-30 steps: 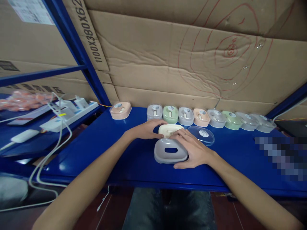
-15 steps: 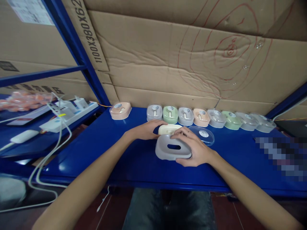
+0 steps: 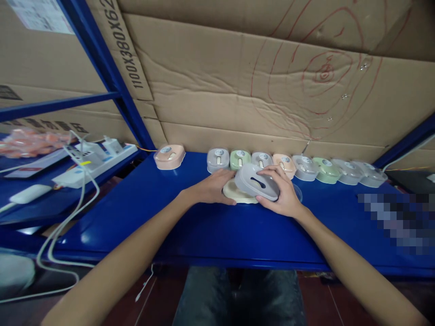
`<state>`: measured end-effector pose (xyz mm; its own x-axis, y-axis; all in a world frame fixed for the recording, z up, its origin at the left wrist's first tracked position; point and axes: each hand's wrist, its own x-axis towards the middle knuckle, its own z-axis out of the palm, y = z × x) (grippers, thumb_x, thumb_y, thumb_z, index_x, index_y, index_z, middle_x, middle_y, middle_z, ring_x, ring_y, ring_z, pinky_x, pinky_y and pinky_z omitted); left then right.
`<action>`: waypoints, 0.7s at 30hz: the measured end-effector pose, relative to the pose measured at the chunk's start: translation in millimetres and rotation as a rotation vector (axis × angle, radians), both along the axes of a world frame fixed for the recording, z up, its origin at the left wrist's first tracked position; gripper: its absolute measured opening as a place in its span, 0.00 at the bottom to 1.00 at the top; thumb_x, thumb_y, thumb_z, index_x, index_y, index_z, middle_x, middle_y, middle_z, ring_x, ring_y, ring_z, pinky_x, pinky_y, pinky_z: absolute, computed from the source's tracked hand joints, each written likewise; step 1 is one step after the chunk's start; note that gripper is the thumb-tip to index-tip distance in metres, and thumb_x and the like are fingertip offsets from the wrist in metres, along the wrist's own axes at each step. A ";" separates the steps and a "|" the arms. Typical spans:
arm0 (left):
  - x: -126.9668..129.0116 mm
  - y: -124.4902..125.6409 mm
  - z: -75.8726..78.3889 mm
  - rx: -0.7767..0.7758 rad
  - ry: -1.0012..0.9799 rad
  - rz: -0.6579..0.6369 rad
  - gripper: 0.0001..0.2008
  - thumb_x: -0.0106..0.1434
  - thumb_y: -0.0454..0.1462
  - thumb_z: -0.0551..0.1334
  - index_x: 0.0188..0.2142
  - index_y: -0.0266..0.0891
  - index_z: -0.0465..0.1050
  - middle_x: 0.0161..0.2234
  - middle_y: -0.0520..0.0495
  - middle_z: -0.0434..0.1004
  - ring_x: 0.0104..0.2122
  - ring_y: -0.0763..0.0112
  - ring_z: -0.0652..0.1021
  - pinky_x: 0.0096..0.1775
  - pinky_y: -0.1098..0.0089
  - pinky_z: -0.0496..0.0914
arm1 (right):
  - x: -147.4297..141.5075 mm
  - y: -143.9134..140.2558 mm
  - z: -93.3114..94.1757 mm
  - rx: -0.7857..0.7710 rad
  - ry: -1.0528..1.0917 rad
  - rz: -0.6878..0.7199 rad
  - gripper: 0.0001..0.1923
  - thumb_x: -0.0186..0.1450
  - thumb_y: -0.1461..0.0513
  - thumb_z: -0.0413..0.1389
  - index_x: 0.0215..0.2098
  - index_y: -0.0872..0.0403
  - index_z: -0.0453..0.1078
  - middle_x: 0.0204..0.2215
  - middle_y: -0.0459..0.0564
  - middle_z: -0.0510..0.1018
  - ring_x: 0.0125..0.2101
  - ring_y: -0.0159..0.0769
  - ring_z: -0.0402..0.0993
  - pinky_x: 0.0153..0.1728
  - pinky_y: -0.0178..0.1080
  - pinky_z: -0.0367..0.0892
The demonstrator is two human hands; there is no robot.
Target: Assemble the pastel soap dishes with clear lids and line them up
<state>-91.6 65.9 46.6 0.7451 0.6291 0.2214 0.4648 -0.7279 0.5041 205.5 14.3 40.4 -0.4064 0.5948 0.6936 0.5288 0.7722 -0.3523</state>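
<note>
My right hand (image 3: pixel 280 192) grips a grey oval plastic cover (image 3: pixel 254 181) with a slot through its middle, tilted above a cream-coloured base (image 3: pixel 234 194). The base lies on the blue table (image 3: pixel 204 235), partly hidden under the cover. With fingers curled round its left end, my left hand (image 3: pixel 216 186) holds the base. Behind my right hand, only the edge of a clear plastic lid (image 3: pixel 298 192) shows on the table.
A row of lidded soap-box-like cases in grey, green (image 3: pixel 328 170) and peach lines the cardboard back wall (image 3: pixel 210 68). One peach case (image 3: pixel 169 156) sits apart at left. Cables and a power strip (image 3: pixel 102 165) lie on the left-hand shelf.
The grey cover has risen and moved away from me, from in front of the cream base to tilted over it. My right hand moved with it; my left hand stays at the base.
</note>
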 end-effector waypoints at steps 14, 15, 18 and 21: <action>-7.2 0.8 1.0 -0.069 -0.018 0.015 0.60 0.53 0.55 0.82 0.77 0.49 0.57 0.73 0.34 0.68 0.71 0.34 0.69 0.68 0.37 0.66 | -6.8 -0.1 -12.6 -0.135 -0.185 0.102 0.32 0.69 0.50 0.68 0.68 0.45 0.71 0.67 0.60 0.69 0.65 0.58 0.72 0.65 0.64 0.71; -7.6 1.0 -0.3 -0.075 -0.011 0.031 0.62 0.52 0.56 0.82 0.78 0.49 0.55 0.74 0.33 0.66 0.72 0.33 0.68 0.69 0.36 0.65 | -6.8 -0.5 -12.7 -0.144 -0.201 0.108 0.32 0.69 0.49 0.68 0.68 0.45 0.71 0.67 0.60 0.68 0.65 0.58 0.72 0.65 0.64 0.71; -8.7 1.2 -1.7 -0.110 0.026 0.060 0.69 0.49 0.60 0.82 0.80 0.46 0.49 0.78 0.28 0.58 0.76 0.31 0.62 0.71 0.33 0.61 | -6.1 -1.1 -12.5 -0.152 -0.229 0.115 0.31 0.70 0.49 0.67 0.68 0.45 0.72 0.68 0.60 0.67 0.65 0.57 0.73 0.66 0.63 0.72; -8.1 0.0 -1.1 -0.116 0.038 0.047 0.70 0.49 0.61 0.82 0.81 0.45 0.48 0.78 0.28 0.55 0.77 0.31 0.60 0.72 0.34 0.59 | -5.8 -0.8 -12.5 -0.152 -0.240 0.113 0.31 0.69 0.50 0.68 0.67 0.47 0.73 0.68 0.61 0.67 0.65 0.57 0.73 0.66 0.62 0.72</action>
